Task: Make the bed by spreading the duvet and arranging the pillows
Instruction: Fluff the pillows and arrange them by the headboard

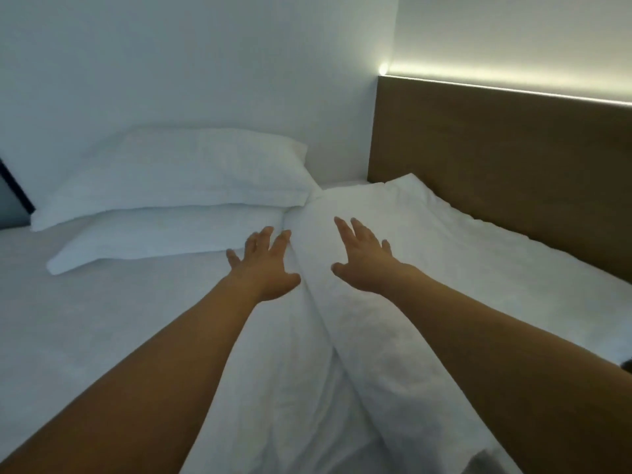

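Observation:
A white duvet (427,254) lies folded in a long band down the right half of the bed, wrinkled, its folded edge running toward me. Two white pillows are stacked at the far left: the upper pillow (178,172) leans on the wall, the lower pillow (164,237) lies flat under it. My left hand (265,265) reaches forward, fingers spread, palm down at the duvet's left edge. My right hand (364,261) is stretched over the duvet, fingers apart, holding nothing. Both bare forearms extend from the bottom corners.
The white bed sheet (68,319) shows bare on the left. A brown wooden panel (496,159) with a lit strip along its top runs along the right side. A white wall stands behind the pillows. A dark object (13,196) sits at the far left edge.

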The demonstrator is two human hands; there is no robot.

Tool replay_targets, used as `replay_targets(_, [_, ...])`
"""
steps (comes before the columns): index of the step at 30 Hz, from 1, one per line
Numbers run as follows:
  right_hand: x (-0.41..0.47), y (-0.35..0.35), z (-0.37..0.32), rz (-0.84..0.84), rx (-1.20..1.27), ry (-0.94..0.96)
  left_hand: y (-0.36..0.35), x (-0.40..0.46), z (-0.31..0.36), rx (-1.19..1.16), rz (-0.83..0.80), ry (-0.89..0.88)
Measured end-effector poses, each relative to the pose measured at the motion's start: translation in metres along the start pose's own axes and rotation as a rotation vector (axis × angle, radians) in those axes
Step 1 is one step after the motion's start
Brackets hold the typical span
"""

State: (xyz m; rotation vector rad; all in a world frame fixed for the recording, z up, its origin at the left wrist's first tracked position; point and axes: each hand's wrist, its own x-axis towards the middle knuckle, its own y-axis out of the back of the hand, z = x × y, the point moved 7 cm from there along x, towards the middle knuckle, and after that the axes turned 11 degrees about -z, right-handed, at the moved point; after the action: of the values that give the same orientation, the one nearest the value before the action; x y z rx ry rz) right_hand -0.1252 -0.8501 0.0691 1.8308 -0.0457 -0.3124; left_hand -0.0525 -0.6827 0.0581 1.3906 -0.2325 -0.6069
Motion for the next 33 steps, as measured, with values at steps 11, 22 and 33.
replay_targets(11, [0.247, 0.022, -0.052, 0.035, -0.130, -0.063, 0.069, 0.193, -0.166, 0.185, 0.069, 0.212])
replay_targets(22, [0.498, 0.011, -0.042, 0.099, 0.041, -0.054, 0.104, 0.423, -0.239, 0.493, 0.225, 0.228])
replay_targets(33, [0.562, -0.033, -0.049, 0.084, -0.103, 0.049, 0.064, 0.473, -0.236, 0.503, 0.158, 0.068])
